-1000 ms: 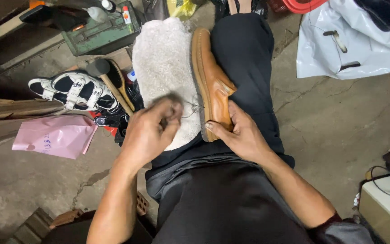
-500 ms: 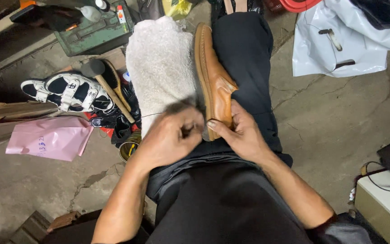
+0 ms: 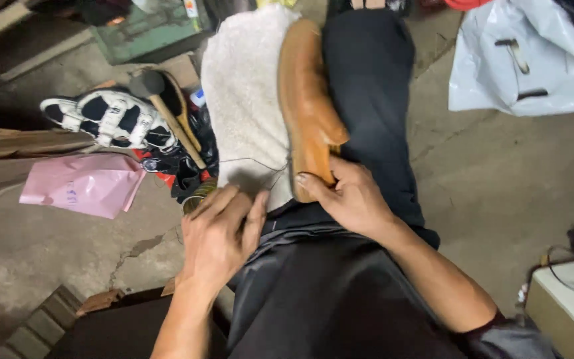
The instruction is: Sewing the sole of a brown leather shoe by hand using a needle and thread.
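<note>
A tan leather shoe [image 3: 305, 100] lies on its side between my black-trousered legs, beside a white fluffy cloth [image 3: 244, 100] spread over my left thigh. My right hand [image 3: 347, 196] grips the shoe's near end. My left hand [image 3: 220, 236] hovers over the near edge of the cloth, fingers pinched around a thin dark thread [image 3: 257, 163] that runs up to the shoe's edge.
A black and white sneaker [image 3: 111, 119], a hammer [image 3: 164, 110] and a wooden-handled brush lie on the concrete floor at left, near a pink bag [image 3: 81, 183]. A green box [image 3: 151, 30] stands behind. A white plastic bag [image 3: 519, 60] lies at upper right.
My left hand has drawn back from the shoe toward me and to the left, pulling the thread out longer. My right hand keeps its hold on the shoe.
</note>
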